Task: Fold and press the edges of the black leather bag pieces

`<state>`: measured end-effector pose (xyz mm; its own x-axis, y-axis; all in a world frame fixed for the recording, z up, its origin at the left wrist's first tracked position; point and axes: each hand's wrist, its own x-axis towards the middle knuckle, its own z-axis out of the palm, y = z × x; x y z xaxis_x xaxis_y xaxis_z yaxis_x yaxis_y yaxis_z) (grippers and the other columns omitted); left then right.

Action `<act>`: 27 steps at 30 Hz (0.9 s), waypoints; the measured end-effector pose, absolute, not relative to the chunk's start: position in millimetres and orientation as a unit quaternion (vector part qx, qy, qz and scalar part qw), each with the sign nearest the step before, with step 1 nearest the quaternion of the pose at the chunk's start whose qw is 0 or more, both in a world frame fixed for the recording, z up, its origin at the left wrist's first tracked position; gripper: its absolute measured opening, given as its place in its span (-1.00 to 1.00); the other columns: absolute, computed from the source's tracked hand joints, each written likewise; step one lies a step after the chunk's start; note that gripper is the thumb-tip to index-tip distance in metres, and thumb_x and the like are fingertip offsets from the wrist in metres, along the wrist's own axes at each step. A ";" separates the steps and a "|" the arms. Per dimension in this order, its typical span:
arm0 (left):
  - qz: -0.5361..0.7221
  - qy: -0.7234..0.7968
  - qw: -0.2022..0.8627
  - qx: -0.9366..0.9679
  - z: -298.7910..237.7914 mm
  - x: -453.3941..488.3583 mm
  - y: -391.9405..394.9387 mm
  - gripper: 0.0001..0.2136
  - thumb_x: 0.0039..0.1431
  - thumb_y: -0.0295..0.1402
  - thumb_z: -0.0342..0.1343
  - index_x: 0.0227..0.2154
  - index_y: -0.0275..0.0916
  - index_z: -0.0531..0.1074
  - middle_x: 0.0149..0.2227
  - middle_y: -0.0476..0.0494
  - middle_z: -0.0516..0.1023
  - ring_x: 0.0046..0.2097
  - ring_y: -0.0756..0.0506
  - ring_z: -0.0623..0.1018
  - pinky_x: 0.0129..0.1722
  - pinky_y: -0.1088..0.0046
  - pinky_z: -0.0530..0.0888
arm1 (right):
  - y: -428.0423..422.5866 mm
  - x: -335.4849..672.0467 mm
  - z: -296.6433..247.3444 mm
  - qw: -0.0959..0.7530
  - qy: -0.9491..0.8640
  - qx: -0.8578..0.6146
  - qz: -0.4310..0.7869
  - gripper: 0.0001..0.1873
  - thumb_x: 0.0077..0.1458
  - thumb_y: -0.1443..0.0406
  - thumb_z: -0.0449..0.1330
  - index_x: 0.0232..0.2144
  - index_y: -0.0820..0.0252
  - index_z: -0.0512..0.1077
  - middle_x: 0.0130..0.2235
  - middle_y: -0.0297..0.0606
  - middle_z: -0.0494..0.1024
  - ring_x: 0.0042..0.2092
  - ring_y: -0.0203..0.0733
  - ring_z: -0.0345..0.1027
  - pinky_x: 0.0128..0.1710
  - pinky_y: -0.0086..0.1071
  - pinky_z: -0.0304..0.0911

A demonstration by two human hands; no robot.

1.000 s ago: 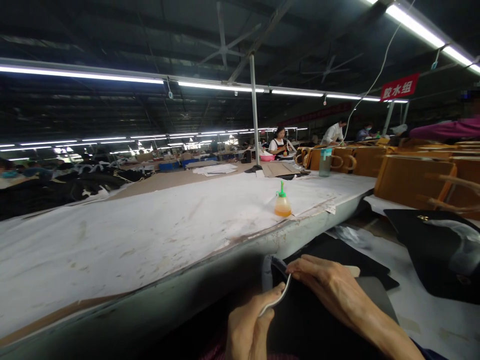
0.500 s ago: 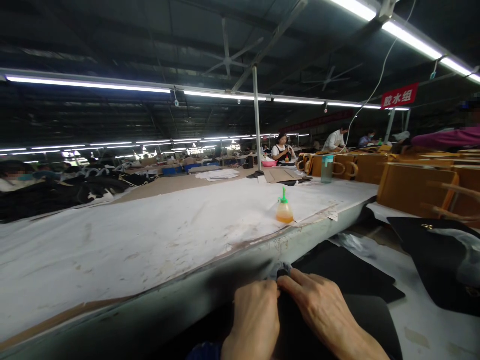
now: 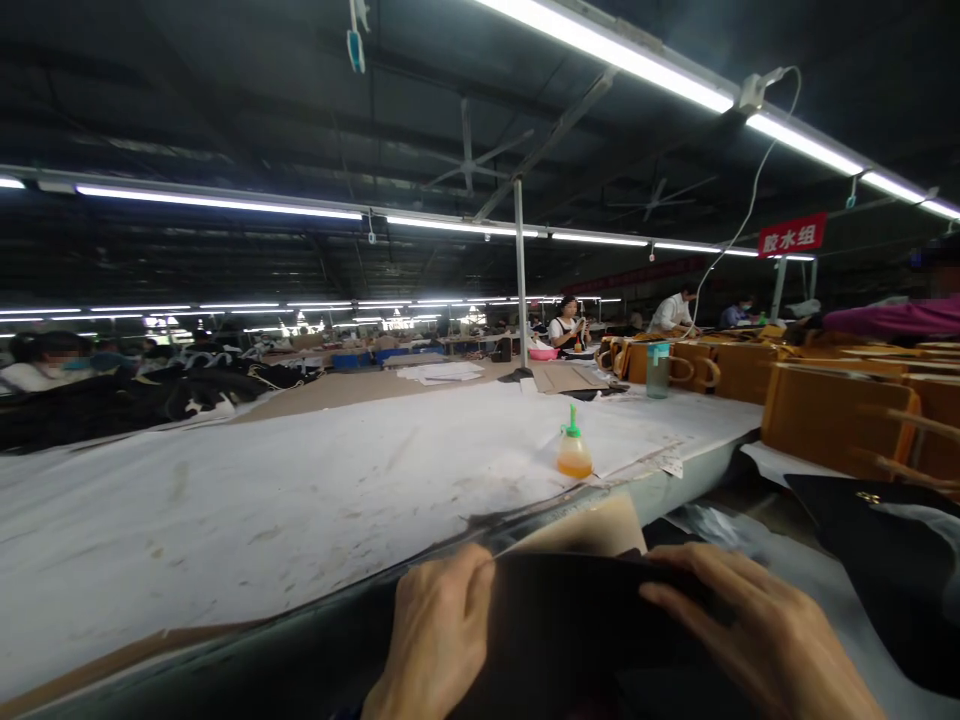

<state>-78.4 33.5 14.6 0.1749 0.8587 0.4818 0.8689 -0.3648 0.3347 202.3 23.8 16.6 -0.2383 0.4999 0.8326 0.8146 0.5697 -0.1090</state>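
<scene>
A black leather-like panel is in front of me at the table's near edge. My left hand is closed on its upper left edge, with the thumb along the top. At the upper right edge of the same panel, the fingers and thumb of my right hand grip it. A tan sheet shows just behind the panel; I cannot tell whether it is joined to it. The panel's lower part is dark and runs out of view.
A bottle of amber liquid with a green nozzle stands on the white-covered table. Farther back is a teal bottle. Brown bags line the right, above a black piece with metal fittings. Several people work beyond.
My hands were close together at a small dark spot; now they are wide apart on the panel's top edge. The panel has come up, and the tan sheet shows. The view has tilted up.
</scene>
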 end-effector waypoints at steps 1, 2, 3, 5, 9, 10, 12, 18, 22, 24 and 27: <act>-0.336 -0.542 0.010 -0.770 17.7 -84.0 31.2 -0.71 0.36 -0.37 -0.15 -0.42 -0.18 0.43 -0.53 -0.02 0.52 -0.45 -0.06 0.55 -0.45 0.47 0.29 | 26.9 205.0 17.0 0.469 -0.759 -0.435 -0.119 -0.76 0.24 0.02 0.18 -0.28 -0.01 0.53 -0.35 -0.40 0.61 -0.39 -0.28 0.52 -0.43 -0.53 0.38; -0.364 -0.518 0.014 -0.774 20.1 -88.4 28.6 -0.72 0.36 -0.36 -0.13 -0.42 -0.18 0.43 -0.54 0.01 0.49 -0.49 -0.03 0.52 -0.48 0.49 0.28 | 31.1 206.4 16.1 0.494 -0.748 -0.440 -0.062 -0.75 0.20 0.01 0.21 -0.32 -0.01 0.54 -0.33 -0.38 0.61 -0.35 -0.28 0.53 -0.39 -0.55 0.39; -0.390 -0.492 0.020 -0.778 21.8 -91.7 25.9 -0.73 0.36 -0.35 -0.11 -0.42 -0.17 0.43 -0.56 0.03 0.47 -0.51 -0.01 0.49 -0.50 0.51 0.27 | 36.0 206.8 14.0 0.517 -0.732 -0.443 -0.009 -0.73 0.16 0.00 0.23 -0.36 0.00 0.56 -0.29 -0.34 0.60 -0.28 -0.25 0.54 -0.32 -0.56 0.40; -0.422 -0.456 0.040 -0.782 23.1 -94.7 20.6 -0.76 0.36 -0.38 -0.07 -0.39 -0.16 0.44 -0.57 0.07 0.44 -0.55 0.02 0.44 -0.51 0.53 0.28 | 45.8 205.0 8.2 0.557 -0.698 -0.446 0.065 -0.70 0.10 -0.03 0.26 -0.42 0.02 0.58 -0.18 -0.27 0.58 -0.11 -0.16 0.51 -0.16 -0.51 0.40; -0.450 -0.436 0.078 -0.776 21.5 -91.1 13.3 -0.77 0.35 -0.42 -0.06 -0.40 -0.17 0.44 -0.57 0.08 0.44 -0.55 0.02 0.45 -0.47 0.52 0.30 | 52.4 196.4 1.2 0.604 -0.651 -0.451 0.089 -0.69 0.04 -0.03 0.29 -0.42 0.06 0.58 -0.24 -0.21 0.51 -0.21 -0.15 0.47 -0.30 -0.49 0.41; -0.454 -0.432 0.078 -0.776 21.2 -89.6 12.4 -0.76 0.35 -0.42 -0.07 -0.41 -0.17 0.43 -0.58 0.08 0.42 -0.55 0.02 0.44 -0.48 0.52 0.29 | 51.2 194.6 1.3 0.612 -0.646 -0.451 0.077 -0.70 0.02 -0.02 0.30 -0.43 0.06 0.57 -0.31 -0.24 0.48 -0.30 -0.18 0.44 -0.40 -0.50 0.38; -0.458 -0.422 0.071 -0.779 21.5 -87.9 11.9 -0.75 0.35 -0.43 -0.08 -0.42 -0.18 0.43 -0.60 0.08 0.39 -0.58 0.03 0.40 -0.52 0.51 0.27 | 47.7 193.3 2.7 0.628 -0.636 -0.447 0.050 -0.70 -0.04 0.01 0.34 -0.51 0.08 0.53 -0.43 -0.30 0.38 -0.44 -0.24 0.33 -0.55 -0.52 0.29; -0.465 -0.416 0.070 -0.778 26.4 -95.6 10.8 -0.79 0.34 -0.45 -0.05 -0.37 -0.19 0.46 -0.58 0.07 0.45 -0.57 0.03 0.44 -0.51 0.55 0.32 | 45.4 203.6 9.3 0.643 -0.622 -0.445 0.037 -0.70 -0.16 0.02 0.41 -0.59 0.07 0.51 -0.34 -0.26 0.47 -0.31 -0.19 0.41 -0.39 -0.50 0.37; -0.473 -0.414 0.066 -0.775 30.4 -96.9 5.4 -0.79 0.33 -0.46 -0.04 -0.36 -0.19 0.48 -0.57 0.06 0.48 -0.56 0.03 0.46 -0.49 0.56 0.35 | 40.5 202.1 15.0 0.583 -0.622 -0.464 0.242 -0.74 -0.18 0.05 0.41 -0.46 0.05 0.62 -0.07 -0.18 0.60 -0.03 0.11 0.48 -0.15 -0.29 0.47; -0.481 -0.420 0.056 -0.768 30.1 -95.3 1.6 -0.79 0.32 -0.46 -0.03 -0.36 -0.19 0.49 -0.54 0.04 0.52 -0.52 0.02 0.51 -0.44 0.55 0.40 | 37.7 200.0 14.3 0.564 -0.579 -0.468 0.358 -0.73 -0.20 0.11 0.43 -0.39 0.05 0.65 -0.17 -0.19 0.65 -0.09 0.16 0.52 -0.24 -0.26 0.50; -0.479 -0.439 0.033 -0.760 27.0 -94.1 -4.9 -0.79 0.30 -0.43 0.00 -0.35 -0.15 0.53 -0.51 0.02 0.57 -0.46 -0.01 0.55 -0.33 0.52 0.47 | 37.1 200.7 9.2 0.566 -0.496 -0.464 0.468 -0.71 -0.27 0.20 0.47 -0.37 0.04 0.66 -0.26 -0.20 0.67 -0.19 0.22 0.56 -0.33 -0.21 0.52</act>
<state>-94.1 -4.9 27.0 0.1570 0.6350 0.7564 0.6981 -0.6132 0.3698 200.7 37.1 9.2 0.0695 0.9894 0.1274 -0.0692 0.1322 -0.9888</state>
